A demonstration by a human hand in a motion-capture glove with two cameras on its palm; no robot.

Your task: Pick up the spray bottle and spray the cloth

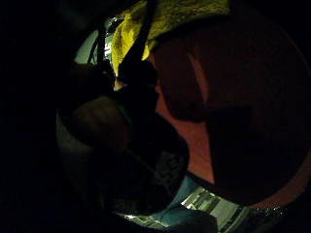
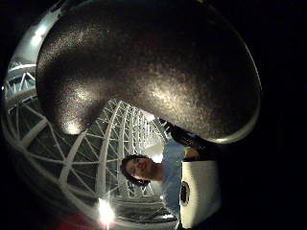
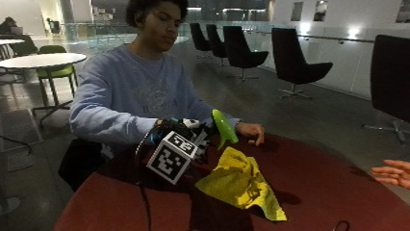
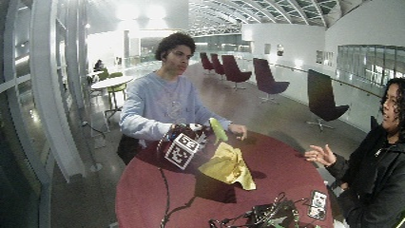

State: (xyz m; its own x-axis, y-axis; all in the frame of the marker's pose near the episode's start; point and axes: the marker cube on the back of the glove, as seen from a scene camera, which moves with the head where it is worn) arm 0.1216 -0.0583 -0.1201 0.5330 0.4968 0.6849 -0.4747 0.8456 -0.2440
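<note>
In the outside view my gloved right hand (image 3: 181, 133) grips a spray bottle (image 3: 224, 127) above the red table (image 3: 333, 187). The bottle's green head is tilted down toward a crumpled yellow cloth (image 3: 241, 186), which stands bunched on the table just below and in front of it. Most of the bottle's body is hidden behind the hand. A dark rounded surface, the bottle (image 2: 144, 72), fills the thumb side palm view. Part of the cloth (image 1: 165, 17) over the table (image 1: 197, 136) shows in the little finger side palm view. The wide view has the same bottle (image 4: 217, 129) and cloth (image 4: 229, 166).
The person's bare left hand (image 3: 251, 131) rests on the table behind the cloth. A heap of cables and small devices (image 4: 272, 214) lies at the table's near edge. Dark chairs (image 3: 291, 62) stand on the floor beyond.
</note>
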